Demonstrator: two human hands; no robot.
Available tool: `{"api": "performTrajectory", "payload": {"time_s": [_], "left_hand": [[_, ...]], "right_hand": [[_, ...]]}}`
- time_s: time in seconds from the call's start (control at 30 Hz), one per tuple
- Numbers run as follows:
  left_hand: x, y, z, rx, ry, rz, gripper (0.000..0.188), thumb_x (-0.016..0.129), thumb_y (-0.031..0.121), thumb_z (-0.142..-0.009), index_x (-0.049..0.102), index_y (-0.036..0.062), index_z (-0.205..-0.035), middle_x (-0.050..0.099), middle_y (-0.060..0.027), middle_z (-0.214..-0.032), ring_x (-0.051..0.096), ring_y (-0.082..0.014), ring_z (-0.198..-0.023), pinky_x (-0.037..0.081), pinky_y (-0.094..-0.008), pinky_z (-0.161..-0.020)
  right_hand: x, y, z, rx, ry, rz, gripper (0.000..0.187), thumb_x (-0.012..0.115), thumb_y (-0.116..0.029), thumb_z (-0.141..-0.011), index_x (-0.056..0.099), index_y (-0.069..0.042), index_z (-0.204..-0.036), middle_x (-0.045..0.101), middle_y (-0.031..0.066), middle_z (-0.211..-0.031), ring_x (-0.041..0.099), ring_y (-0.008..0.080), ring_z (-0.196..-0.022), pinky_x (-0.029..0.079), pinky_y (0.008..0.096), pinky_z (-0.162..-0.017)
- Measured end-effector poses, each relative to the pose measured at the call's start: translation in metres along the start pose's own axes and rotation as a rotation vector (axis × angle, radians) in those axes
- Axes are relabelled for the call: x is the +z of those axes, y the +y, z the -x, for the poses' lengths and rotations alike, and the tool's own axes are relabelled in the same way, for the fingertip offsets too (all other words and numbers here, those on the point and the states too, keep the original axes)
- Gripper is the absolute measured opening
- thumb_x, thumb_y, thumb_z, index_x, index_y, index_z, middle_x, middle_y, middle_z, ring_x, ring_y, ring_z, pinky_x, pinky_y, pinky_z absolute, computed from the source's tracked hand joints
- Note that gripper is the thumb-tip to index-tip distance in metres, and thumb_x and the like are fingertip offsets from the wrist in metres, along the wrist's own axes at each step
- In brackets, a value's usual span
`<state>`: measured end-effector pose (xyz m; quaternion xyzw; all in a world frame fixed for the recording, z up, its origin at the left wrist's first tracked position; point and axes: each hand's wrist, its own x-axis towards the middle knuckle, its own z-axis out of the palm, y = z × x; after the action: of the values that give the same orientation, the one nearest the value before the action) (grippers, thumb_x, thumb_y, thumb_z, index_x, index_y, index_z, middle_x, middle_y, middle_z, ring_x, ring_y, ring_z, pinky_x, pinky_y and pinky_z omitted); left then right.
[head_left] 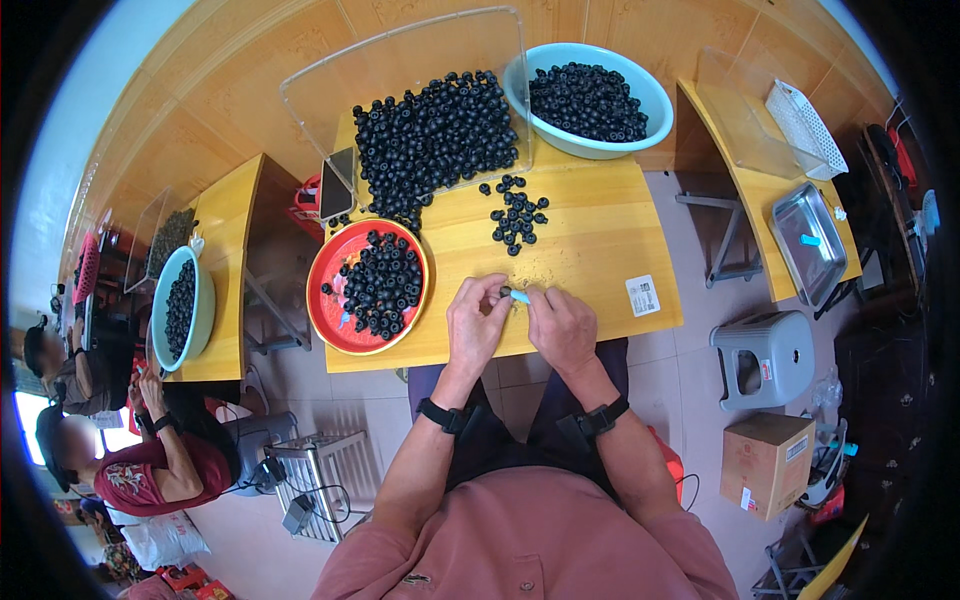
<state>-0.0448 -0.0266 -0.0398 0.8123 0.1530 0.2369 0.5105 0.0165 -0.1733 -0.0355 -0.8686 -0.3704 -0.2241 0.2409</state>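
Between its thumb and fingers my left hand pinches a small dark round piece. My right hand is closed on a slim light-blue tool, its tip meeting that piece; the tip itself is too small to make out. Both hands are above the front edge of the yellow table. Beyond them lies a loose group of small black round pieces, some showing a hole or pale spot. To the left, a red round tray holds many more black pieces.
Behind, a clear plastic bin lies tipped with black pieces spilling out, beside a light-blue basin of them. A phone leans near the red tray. A grey stool and cardboard box stand right. Co-workers sit left.
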Motion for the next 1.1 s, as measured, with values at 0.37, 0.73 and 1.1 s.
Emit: {"api": "performTrajectory", "payload": {"time_s": [0.37, 0.73, 1.1], "left_hand": [[0.002, -0.013, 0.001, -0.241, 0.0, 0.492, 0.039, 0.076, -0.009, -0.089, 0.061, -0.0016, -0.125, 0.067, -0.0016, -0.097, 0.064, -0.0082, -0.087, 0.055, -0.0228, -0.081], [-0.006, -0.007, 0.0, -0.041, 0.055, 0.218, 0.019, 0.079, -0.005, -0.087, 0.074, -0.0004, -0.106, 0.063, -0.0035, -0.092, 0.066, -0.0116, -0.085, 0.054, -0.0246, -0.075], [-0.09, 0.009, -0.026, 0.208, 0.396, -0.506, 0.025, 0.075, -0.005, -0.082, 0.072, 0.0041, -0.105, 0.064, -0.0145, -0.105, 0.063, -0.0339, -0.103, 0.051, -0.0431, -0.092]], "right_hand": [[0.003, 0.002, -0.001, 0.084, -0.026, 0.004, 0.011, 0.068, -0.011, -0.086, 0.068, -0.008, -0.096, 0.057, 0.0062, -0.073, 0.066, 0.0239, -0.067, 0.053, 0.0382, -0.058], [0.004, -0.004, -0.003, 0.071, 0.025, 0.008, 0.01, 0.069, -0.011, -0.086, 0.07, -0.01, -0.096, 0.06, 0.0058, -0.075, 0.067, 0.0243, -0.069, 0.054, 0.0383, -0.06], [0.008, 0.006, 0.005, 0.104, 0.047, 0.002, 0.015, 0.071, -0.011, -0.086, 0.071, -0.009, -0.102, 0.06, 0.0067, -0.077, 0.064, 0.0262, -0.066, 0.053, 0.0398, -0.06]]}}
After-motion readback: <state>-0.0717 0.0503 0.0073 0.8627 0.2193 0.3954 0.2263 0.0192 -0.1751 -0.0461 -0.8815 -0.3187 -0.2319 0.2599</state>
